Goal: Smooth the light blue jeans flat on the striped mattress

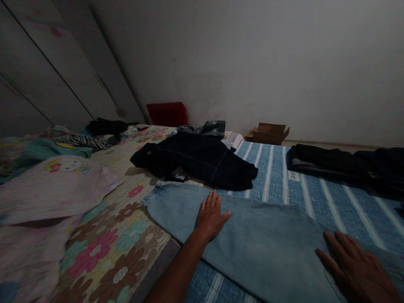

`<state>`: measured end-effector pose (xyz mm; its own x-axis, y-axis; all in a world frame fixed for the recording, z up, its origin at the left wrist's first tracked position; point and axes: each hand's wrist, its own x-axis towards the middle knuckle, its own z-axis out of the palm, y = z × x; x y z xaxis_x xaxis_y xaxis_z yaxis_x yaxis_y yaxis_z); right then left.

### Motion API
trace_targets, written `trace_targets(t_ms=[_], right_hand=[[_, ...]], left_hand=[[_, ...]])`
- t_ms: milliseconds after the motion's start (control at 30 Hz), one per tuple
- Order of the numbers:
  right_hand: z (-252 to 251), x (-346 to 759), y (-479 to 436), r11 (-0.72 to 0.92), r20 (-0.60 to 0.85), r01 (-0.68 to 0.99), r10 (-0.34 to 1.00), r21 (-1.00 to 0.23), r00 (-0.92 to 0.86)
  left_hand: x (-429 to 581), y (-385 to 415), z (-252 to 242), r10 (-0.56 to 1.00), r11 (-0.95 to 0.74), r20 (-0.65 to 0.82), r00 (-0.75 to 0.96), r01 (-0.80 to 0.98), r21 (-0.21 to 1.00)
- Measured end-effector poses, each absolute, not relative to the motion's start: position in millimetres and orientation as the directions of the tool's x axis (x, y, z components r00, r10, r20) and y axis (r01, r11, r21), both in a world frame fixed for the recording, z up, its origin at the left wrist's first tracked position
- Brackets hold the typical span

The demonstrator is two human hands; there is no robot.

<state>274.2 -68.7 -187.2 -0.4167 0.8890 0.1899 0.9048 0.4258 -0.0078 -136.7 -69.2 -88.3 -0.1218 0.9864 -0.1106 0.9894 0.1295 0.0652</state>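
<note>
Light-blue jeans (261,235) lie flat across the bed, their gathered elastic end pointing left and the other end running out toward the lower right. My left hand (211,216) rests palm down on them near the gathered end, thumb out to the side. Farther right, my right hand (355,263) also lies flat on the denim with its fingers stretched out. Neither hand grips the cloth. Just beyond the jeans is a dark navy garment (205,158), loosely bunched.
Striped blue bedding (268,168) meets a floral sheet (132,223). Dark folded clothes (341,166) lie at right, a pink garment (59,185) and piled clothes (104,126) at left. Beyond the bed are a cardboard box (269,134), a red object (167,113) and a wardrobe (57,59).
</note>
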Motion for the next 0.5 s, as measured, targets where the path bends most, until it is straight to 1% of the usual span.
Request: trace_targets(t_ms=[200, 333, 500], right_hand=[[-190.7, 278.3, -65.9, 0.421, 0.152, 0.907, 0.897, -0.010, -0.414], [-198.5, 284.2, -63.8, 0.431, 0.138, 0.902, 0.893, 0.004, -0.427], [-203.1, 287.9, -64.2, 0.447, 0.136, 0.892, 0.882, 0.060, -0.451]], left_hand=[[-137.9, -91.1, -76.1, 0.989, 0.112, -0.108, -0.106, 0.992, 0.055], [-141.1, -103.0, -83.7, 0.987, 0.098, -0.137, -0.089, 0.993, 0.065], [-144.7, -105.7, -94.9, 0.988, 0.098, -0.128, -0.089, 0.993, 0.067]])
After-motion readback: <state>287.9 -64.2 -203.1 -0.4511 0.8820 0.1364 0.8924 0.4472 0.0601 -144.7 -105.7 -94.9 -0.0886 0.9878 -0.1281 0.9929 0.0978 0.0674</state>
